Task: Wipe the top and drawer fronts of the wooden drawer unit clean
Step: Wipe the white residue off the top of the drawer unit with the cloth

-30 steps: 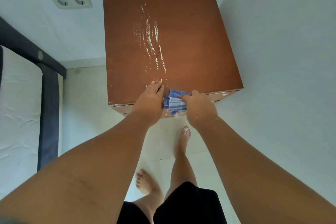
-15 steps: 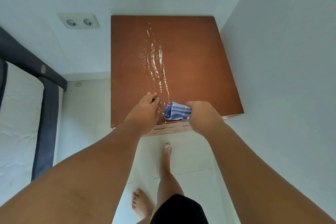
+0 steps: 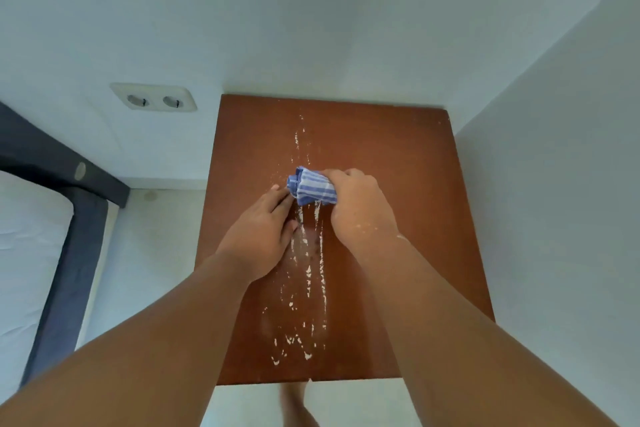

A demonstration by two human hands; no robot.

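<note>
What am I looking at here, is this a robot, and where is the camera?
No robot: these are a person's two bare arms, filmed by a wide-angle camera worn on the head and looking down. Below them is the brown top of a wooden drawer unit standing in a corner of the room. White streaks of foam or spilled liquid run along its middle. The right hand grips a bunched blue-and-white striped cloth and presses it on the streaks. The left hand rests beside it, its fingers touching the cloth. To the left are a wall socket and a bed.
</note>
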